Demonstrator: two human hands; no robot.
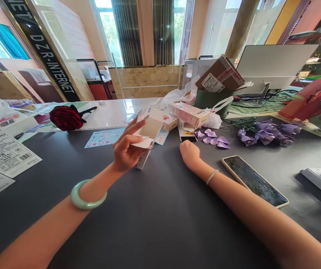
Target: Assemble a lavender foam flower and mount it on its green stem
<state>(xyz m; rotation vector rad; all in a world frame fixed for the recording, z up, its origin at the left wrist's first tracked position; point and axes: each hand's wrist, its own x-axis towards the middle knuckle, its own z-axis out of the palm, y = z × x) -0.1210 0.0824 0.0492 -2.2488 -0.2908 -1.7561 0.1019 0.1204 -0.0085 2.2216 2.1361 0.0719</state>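
My left hand (128,147), with a green bangle at the wrist, is closed on an opened white carton (152,127) held above the dark table (160,224). The carton's flaps stick out between its fingers. Near the middle of the table my right hand (190,152) rests with its fingers curled in, and what they hold, if anything, is hidden. Just beyond it lie a small black and yellow card (187,134) and loose purple petals (213,140). Pink and white boxes (190,114) are piled behind.
A phone (254,179) lies beside my right forearm, with purple flowers (267,132) behind it. Further back stand a green bin (212,101) holding a cardboard box and a monitor (275,65). On the left are a dark red rose (66,117) and printed sheets (8,155).
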